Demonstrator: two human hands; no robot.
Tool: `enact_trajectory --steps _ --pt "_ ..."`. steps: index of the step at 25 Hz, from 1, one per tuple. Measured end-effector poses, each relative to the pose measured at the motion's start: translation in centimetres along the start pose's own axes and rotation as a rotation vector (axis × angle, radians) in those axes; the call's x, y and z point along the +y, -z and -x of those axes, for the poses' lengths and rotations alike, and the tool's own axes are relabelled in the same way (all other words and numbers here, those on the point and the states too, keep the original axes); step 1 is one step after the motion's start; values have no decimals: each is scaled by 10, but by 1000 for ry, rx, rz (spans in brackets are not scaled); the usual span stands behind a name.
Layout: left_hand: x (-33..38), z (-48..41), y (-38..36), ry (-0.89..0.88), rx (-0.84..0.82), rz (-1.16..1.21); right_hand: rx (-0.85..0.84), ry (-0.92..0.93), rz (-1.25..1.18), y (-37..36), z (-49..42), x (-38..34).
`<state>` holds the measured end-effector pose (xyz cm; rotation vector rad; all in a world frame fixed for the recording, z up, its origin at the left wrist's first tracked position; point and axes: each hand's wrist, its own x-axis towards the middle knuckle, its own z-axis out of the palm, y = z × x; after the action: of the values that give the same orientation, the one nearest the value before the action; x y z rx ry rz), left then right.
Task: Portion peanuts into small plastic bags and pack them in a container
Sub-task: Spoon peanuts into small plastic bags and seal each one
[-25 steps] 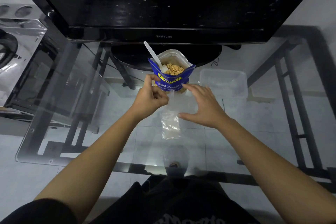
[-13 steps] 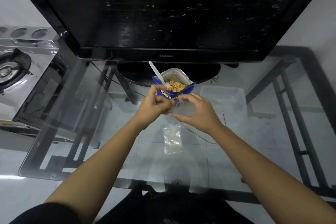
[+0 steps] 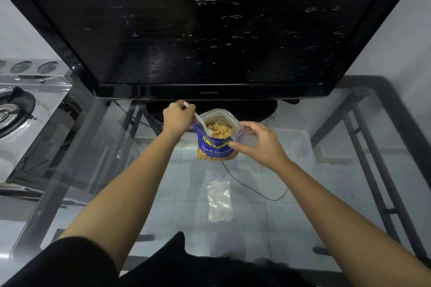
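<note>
A blue peanut packet stands open on the glass table, with peanuts showing at its mouth. A white plastic spoon sticks into the nuts. My left hand grips the spoon's handle at the packet's left. My right hand holds a small clear plastic bag open against the packet's right edge. A small stack of empty clear bags lies flat on the table nearer to me. A clear plastic container stands to the right, behind my right hand.
A large black television on its stand fills the back of the glass table. A gas stove is at the left. A black cable runs under the glass.
My left hand left the small bag and moved up to take the spoon handle. My right hand now holds the small bag alone, beside the packet's mouth. The camera view has tilted upward.
</note>
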<state>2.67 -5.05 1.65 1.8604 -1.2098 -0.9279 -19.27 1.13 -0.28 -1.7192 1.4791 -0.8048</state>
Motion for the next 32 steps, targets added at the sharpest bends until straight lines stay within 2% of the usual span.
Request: enact_trajectory --steps 3,6,9,15,23,25,27,29,32 --pt "-6 -3 6 74 -48 65 -10 -8 -4 -2 -2 2" --pt "-12 -2 12 117 -183 257 -7 -6 -10 -2 -2 2" --pt "-14 -2 16 190 -218 416 -17 -12 -11 -1 -3 1" --pt "-21 -5 16 305 -148 602 61 0 6 2 -6 -3" --pt "-1 -17 38 250 -46 671 40 50 242 -7 -31 -20" --pt "16 -15 43 169 -55 593 79 50 210 -12 -35 -27" --pt "37 -3 48 -10 -70 449 131 57 132 -18 -36 -34" --pt "59 18 51 -315 -64 189 188 68 3 -24 -36 -39" --pt "86 53 57 -823 56 -199 230 77 -137 -30 -35 -47"
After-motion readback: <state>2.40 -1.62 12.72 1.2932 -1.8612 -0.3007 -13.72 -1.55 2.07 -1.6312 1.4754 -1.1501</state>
